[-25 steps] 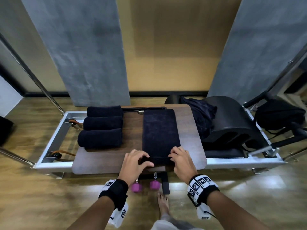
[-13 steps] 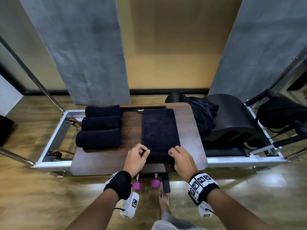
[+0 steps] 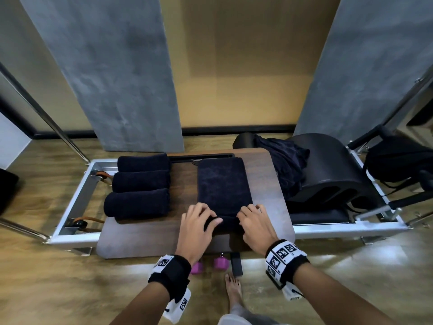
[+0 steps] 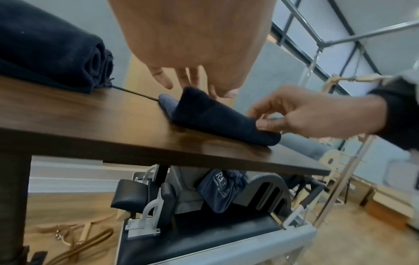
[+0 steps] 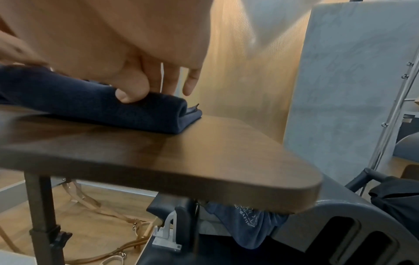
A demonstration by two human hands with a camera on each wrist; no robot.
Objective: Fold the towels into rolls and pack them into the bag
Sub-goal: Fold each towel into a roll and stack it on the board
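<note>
Near end of flat towel (image 3: pixel 223 184) hidden beneath both hands. Black bag (image 3: pixel 398 160) cut off at right edge. Print on hanging cloth (image 4: pixel 223 190) illegible.

Two grey concrete-look wall panels (image 3: pixel 112 73) against a tan wall (image 3: pixel 236 62); glossy wooden plank floor (image 3: pixel 46 289); dark brown wooden tabletop (image 3: pixel 150 235).

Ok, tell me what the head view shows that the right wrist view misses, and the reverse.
Only the head view shows the three rolled towels lined up left of the flat towel, the left hand, the black bag at far right and the pink dumbbells on the floor. Only the right wrist view shows the started roll's open end and the table leg. Both show the right hand on the towel's near end and the wooden table.
</note>
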